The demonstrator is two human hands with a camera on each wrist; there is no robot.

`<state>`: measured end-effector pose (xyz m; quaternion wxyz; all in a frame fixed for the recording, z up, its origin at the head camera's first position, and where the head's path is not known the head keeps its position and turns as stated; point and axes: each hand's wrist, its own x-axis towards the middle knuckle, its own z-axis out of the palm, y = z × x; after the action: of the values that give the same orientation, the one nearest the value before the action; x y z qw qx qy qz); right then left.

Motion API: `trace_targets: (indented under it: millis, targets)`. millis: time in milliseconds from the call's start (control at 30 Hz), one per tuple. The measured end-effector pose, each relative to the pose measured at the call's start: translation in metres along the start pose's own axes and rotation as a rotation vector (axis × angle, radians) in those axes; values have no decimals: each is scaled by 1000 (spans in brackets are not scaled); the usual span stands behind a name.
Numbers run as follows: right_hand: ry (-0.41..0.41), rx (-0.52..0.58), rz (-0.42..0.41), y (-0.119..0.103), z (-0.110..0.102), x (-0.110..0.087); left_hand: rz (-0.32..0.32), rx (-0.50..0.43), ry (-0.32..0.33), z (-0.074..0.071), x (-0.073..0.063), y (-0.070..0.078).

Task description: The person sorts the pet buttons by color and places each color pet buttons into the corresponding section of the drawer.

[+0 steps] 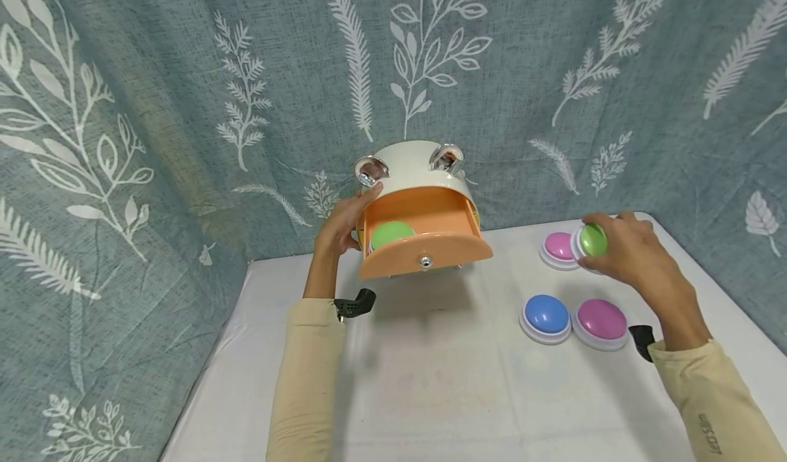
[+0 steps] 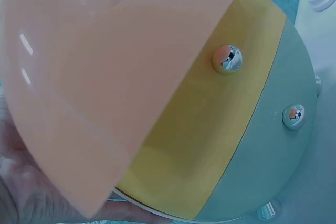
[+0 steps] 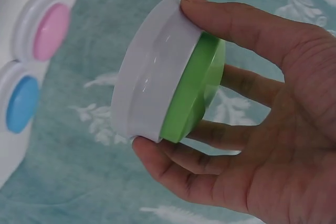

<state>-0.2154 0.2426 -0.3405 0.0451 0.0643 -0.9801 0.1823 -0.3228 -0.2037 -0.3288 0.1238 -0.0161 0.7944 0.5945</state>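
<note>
Green btn [image 3: 168, 74] tilted, gripped w/in R hand [image 3: 273, 150].

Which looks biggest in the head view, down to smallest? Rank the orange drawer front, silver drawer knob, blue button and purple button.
1. Orange drawer front
2. Blue button and purple button: nearly alike, so left unranked
3. Silver drawer knob
</note>
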Motion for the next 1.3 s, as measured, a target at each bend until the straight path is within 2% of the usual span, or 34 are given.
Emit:
trace_targets:
  millis: [267, 500, 700, 900, 1100, 1300]
  targets:
    - [19, 30, -76, -30, -16, 4, -11, -5, 6, -2, 1, -1]
    - [65, 54, -162, -67, -24, 13, -21, -11, 13, -2, -1, -1]
    - [25, 104, -219, -102, -29, 26, -24, -10, 18, -2, -2, -1]
    - [14, 174, -333, -130, -23, 47, -25, -23, 22, -2, -3, -1]
    - [-30, 197, -408, -149, -13, 68, -13, -21, 20, 0, -1, -1]
    - [-95, 221, -423, -159, -6, 82, -19, -11, 26, 0, 0, 0]
